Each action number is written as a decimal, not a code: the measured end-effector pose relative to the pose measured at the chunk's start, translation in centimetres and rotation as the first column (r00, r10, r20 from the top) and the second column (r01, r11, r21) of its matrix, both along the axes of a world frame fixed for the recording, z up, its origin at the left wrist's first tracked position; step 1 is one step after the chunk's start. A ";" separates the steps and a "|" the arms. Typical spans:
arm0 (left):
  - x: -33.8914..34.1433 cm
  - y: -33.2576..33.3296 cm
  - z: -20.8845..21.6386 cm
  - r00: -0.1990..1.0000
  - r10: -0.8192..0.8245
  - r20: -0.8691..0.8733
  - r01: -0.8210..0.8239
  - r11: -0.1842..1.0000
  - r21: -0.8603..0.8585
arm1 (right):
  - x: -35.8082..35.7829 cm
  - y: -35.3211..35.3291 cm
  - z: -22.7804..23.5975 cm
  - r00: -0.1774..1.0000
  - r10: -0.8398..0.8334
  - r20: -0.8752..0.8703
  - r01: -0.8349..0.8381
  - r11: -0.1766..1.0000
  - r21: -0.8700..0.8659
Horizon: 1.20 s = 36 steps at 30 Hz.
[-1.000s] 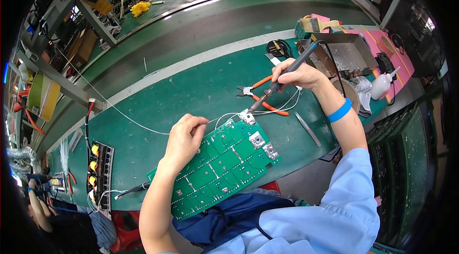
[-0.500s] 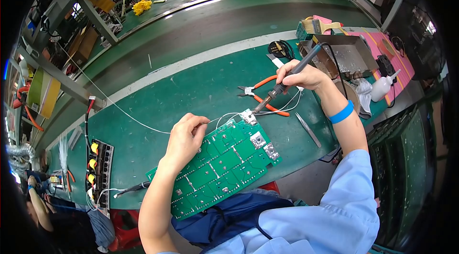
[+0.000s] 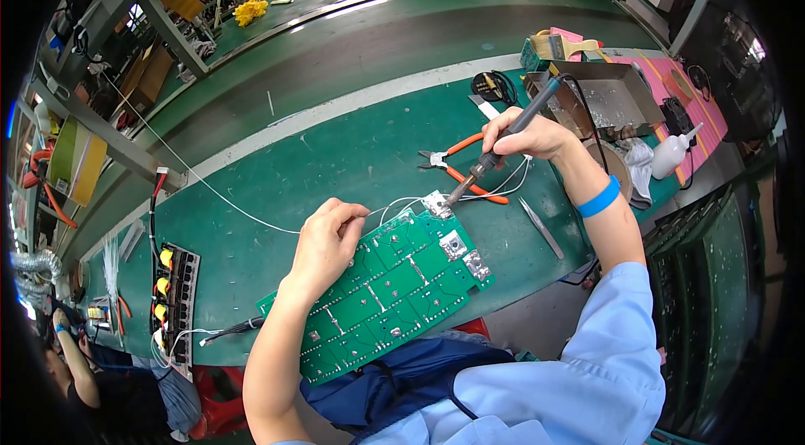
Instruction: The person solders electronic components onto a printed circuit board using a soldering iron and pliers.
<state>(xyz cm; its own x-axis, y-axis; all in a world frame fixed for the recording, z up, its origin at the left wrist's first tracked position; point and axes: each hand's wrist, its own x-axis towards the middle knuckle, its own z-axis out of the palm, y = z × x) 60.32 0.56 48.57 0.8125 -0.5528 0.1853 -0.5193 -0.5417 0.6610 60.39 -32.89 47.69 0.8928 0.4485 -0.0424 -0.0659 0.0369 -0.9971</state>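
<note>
**Soldering iron [image 3: 475, 176] meets a corner pad of the green circuit board [image 3: 390, 294]**

One rectangular green circuit board carries three silver square pads [image 3: 453, 245] by its right-hand end. There is one pair of orange-handled pliers [image 3: 436, 160], one pair of slim metal tweezers [image 3: 541, 227], one shallow metal tray [image 3: 616, 97], one pale-bristled paintbrush [image 3: 563, 47] and one white plastic squeeze bottle [image 3: 671, 153]. One long black module [image 3: 186, 294] with yellow round parts stands near the left end of the table [image 3: 277, 143].

The table has a green top with a pale strip along its far edge. The board lies at the near edge, its lower corner reaching past it over the person's lap. Pliers and tweezers lie beyond and to the right of the board; tray, brush and bottle crowd the right end. Beyond the far edge runs a dark green band [image 3: 369, 43], with grey metal posts [image 3: 126, 143] at the left. Another person's arm [image 3: 77, 361] shows past the left end.

The left hand [image 3: 329, 235] is pinched, thumb to forefinger, on a thin white wire [image 3: 226, 204] beside the board's far edge. The right hand [image 3: 524, 133] is closed around the soldering iron — a dark, pen-like tool — with its tip at the farthest pad.
</note>
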 end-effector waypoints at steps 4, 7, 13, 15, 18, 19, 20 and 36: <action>0.0 0.0 -0.1 1.000 0.002 0.004 -0.002 1.000 -0.002 | 0.2 0.0 0.1 1.000 0.011 0.000 -0.011 1.000 -0.024; -0.1 0.1 -0.1 1.000 0.004 0.006 -0.004 1.000 0.002 | 0.2 0.4 0.4 1.000 0.019 0.006 -0.019 0.999 -0.034; -0.2 0.1 -0.1 1.000 0.006 0.011 -0.006 1.000 -0.010 | 0.2 0.6 0.6 0.999 0.029 0.015 -0.028 0.998 -0.052; -0.2 0.1 -0.1 1.000 0.003 0.016 -0.003 1.000 -0.004 | 0.3 0.5 0.7 0.998 0.054 0.033 -0.051 0.997 -0.065; -0.2 0.1 -0.1 1.000 0.000 0.011 0.001 1.000 -0.011 | 0.4 0.7 1.4 0.994 0.088 0.061 -0.081 0.991 -0.106; -0.2 0.1 -0.2 1.000 -0.001 0.001 0.001 1.000 -0.025 | 0.3 0.9 1.7 0.994 0.087 0.063 -0.080 0.991 -0.104; -0.2 0.1 -0.1 1.000 -0.002 0.002 0.002 1.000 -0.023 | 0.1 1.2 2.2 0.995 0.076 0.061 -0.067 0.989 -0.135; -0.2 0.3 0.0 1.000 0.008 -0.010 -0.008 0.999 -0.032 | -5.4 0.6 1.4 0.955 -0.126 0.270 0.185 0.961 -0.206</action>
<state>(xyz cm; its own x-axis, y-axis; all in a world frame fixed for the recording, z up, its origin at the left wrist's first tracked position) 60.11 0.82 48.55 0.8187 -0.5402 0.1946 -0.5084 -0.5244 0.6830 55.03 -32.30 49.07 0.9452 0.3078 0.1086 0.1765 -0.2019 -0.9634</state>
